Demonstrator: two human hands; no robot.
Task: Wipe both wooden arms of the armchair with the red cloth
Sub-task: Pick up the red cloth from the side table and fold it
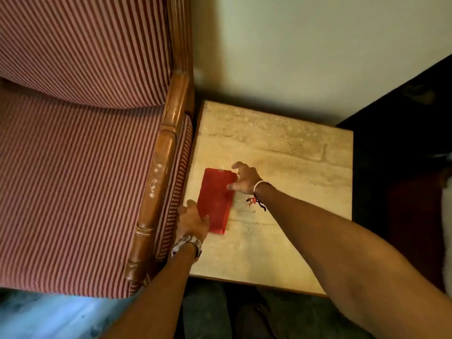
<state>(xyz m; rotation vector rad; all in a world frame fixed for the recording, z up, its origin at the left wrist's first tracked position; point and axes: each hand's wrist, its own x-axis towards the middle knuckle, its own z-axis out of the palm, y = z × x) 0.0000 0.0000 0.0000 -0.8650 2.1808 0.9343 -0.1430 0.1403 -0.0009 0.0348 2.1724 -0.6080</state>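
The red cloth [215,199] lies folded flat into a rectangle on the side table [281,152]. My left hand [192,220] rests at the cloth's near left corner, thumb touching its edge. My right hand [244,178] has its fingers spread at the cloth's far right corner, thumb on the fabric. Neither hand has lifted the cloth. To the left stands the striped armchair [73,155], with one wooden arm [159,172] running alongside the table; pale scuff marks show on it. The chair's other arm is out of view.
The beige stone-patterned side table sits tight against the armchair's right side and the pale wall [305,50]. Dark furniture [403,155] stands on the table's right. The floor [49,316] shows below the chair.
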